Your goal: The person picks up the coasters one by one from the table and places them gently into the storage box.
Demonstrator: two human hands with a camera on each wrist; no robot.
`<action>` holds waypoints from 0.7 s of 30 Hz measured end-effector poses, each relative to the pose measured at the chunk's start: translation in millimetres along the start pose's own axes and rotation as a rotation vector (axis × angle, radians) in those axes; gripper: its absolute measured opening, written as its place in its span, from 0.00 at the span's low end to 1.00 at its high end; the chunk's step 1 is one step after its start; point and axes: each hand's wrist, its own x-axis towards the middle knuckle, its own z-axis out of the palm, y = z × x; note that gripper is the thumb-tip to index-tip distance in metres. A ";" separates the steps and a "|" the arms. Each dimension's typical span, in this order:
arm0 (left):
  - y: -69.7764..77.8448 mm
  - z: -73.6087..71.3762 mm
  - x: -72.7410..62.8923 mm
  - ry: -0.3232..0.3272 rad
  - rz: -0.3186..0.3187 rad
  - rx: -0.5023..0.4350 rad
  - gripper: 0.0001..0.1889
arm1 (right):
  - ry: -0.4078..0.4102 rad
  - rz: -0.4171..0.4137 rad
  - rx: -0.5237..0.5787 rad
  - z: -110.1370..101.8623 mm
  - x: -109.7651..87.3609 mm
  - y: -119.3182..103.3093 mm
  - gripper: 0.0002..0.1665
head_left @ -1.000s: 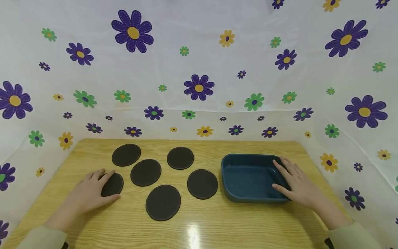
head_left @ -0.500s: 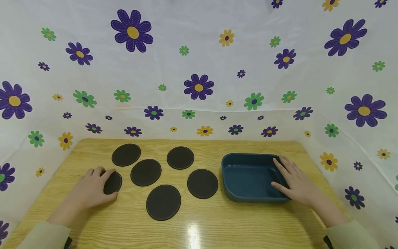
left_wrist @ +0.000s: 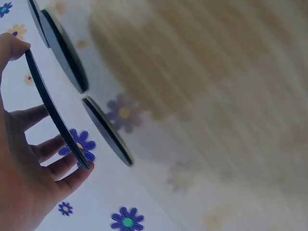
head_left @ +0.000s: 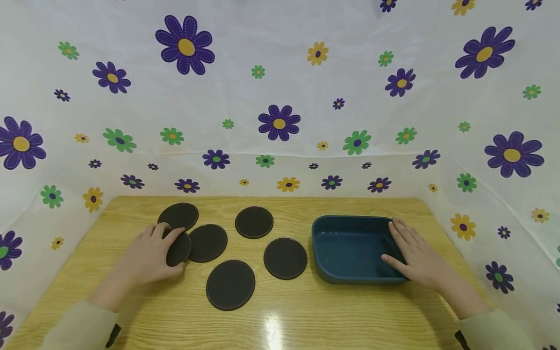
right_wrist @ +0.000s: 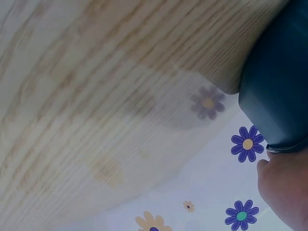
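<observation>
Right now your left hand (head_left: 146, 255) pinches a dark disc (head_left: 179, 252) by its edges, thumb on the near side and fingers on the far, raised above the desk (head_left: 328, 316) beside the 5 other discs (head_left: 230, 285). Use light, even pressure on the rim, and lift enough to avoid brushing its closest neighbours. Your right hand (head_left: 417, 257) rests with straight fingers over the blue tub's (head_left: 350, 281) right wall; gentle contact should steady it without tipping.
</observation>
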 end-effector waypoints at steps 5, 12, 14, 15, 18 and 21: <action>14.4 0.8 15.7 0.020 0.052 -0.004 0.46 | -0.003 0.003 -0.025 2.1 0.5 -2.1 0.57; 43.2 -3.8 40.4 0.029 0.137 -0.010 0.46 | 0.031 -0.019 -0.045 4.4 -0.4 -3.1 0.56; 53.1 -5.6 48.0 0.024 0.151 -0.017 0.45 | 0.038 -0.021 -0.059 5.2 -0.8 -2.7 0.56; 58.3 -6.2 51.9 0.019 0.157 -0.019 0.46 | 0.042 -0.021 -0.062 5.4 -1.0 -2.5 0.56; 74.3 -8.2 63.6 0.008 0.178 -0.043 0.46 | 0.051 -0.023 -0.067 6.0 -1.4 -2.4 0.56; 90.5 -9.2 74.7 0.003 0.215 -0.065 0.47 | 0.049 -0.024 -0.063 6.1 -1.2 -2.1 0.56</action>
